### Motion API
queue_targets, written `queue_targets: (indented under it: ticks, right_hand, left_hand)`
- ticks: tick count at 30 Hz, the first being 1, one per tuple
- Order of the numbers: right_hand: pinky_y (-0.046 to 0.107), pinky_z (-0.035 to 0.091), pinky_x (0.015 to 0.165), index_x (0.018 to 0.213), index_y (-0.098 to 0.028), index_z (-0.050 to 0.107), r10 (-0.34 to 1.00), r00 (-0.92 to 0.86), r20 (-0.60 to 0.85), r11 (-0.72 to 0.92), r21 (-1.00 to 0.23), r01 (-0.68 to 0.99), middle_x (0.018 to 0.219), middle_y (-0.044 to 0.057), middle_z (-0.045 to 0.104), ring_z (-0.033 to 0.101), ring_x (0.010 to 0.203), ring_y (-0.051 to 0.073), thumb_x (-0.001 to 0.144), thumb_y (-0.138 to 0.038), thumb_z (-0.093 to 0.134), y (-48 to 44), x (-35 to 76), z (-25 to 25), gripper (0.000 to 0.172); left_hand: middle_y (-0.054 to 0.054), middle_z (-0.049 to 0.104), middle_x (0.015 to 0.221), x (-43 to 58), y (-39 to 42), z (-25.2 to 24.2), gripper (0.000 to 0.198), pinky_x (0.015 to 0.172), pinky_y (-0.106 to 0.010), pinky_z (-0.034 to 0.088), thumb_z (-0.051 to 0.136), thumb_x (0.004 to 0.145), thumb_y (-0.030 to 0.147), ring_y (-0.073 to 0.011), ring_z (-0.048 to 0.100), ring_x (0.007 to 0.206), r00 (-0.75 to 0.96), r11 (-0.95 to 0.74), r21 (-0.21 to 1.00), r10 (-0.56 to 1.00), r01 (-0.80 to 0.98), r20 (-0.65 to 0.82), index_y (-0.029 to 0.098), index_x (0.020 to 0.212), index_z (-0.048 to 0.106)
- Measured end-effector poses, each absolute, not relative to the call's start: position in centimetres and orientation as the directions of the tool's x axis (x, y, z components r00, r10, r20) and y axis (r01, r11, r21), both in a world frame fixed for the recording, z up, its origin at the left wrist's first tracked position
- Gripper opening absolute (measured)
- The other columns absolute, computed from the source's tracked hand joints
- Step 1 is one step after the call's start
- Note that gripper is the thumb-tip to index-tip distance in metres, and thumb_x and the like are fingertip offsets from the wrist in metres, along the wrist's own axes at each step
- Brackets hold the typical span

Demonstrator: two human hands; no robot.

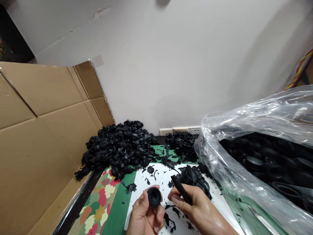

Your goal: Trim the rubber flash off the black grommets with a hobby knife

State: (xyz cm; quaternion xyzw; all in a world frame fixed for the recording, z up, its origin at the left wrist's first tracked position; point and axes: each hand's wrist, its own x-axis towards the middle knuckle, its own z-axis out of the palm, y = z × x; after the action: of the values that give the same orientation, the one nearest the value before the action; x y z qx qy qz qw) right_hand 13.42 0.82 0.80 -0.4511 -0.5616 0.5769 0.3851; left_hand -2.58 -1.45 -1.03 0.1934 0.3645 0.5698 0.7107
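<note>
At the bottom middle, my left hand is closed around a round black rubber boot, its hollow opening facing up. To its right my right hand grips a thick black pen-shaped tool, angled up and to the left; its working end I cannot make out. The two hands are apart. Beneath them lies a white sheet strewn with black rubber scraps. Just beyond my right hand sits a small heap of black ribbed rubber pieces.
A large heap of black rubber pieces lies against a cardboard panel at left. More scraps lie by the wall sockets. On the right stands a clear plastic bag of black rubber parts, with a metal tool near it.
</note>
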Motion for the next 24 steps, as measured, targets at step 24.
queue_targets:
  ticks: [24]
  right_hand:
    - [0.025, 0.031, 0.047, 0.079, -0.017, 0.061, 0.931, -0.2, -0.304, -0.313, -0.95, -0.011, 0.051, -0.007, 0.043, 0.038, 0.045, 0.011, 0.065, -0.044, 0.066, 0.2, 12.5, -2.0, 0.031]
  left_hand:
    - [0.006, 0.049, 0.048, -2.6, -1.0, -0.5, 0.033, 0.041, -0.018, 0.032, 0.076, 0.051, 0.007, -0.0082, 0.038, 0.045, -0.093, 0.058, 0.996, 0.994, 0.065, -0.052, 0.017, 0.082, 0.074]
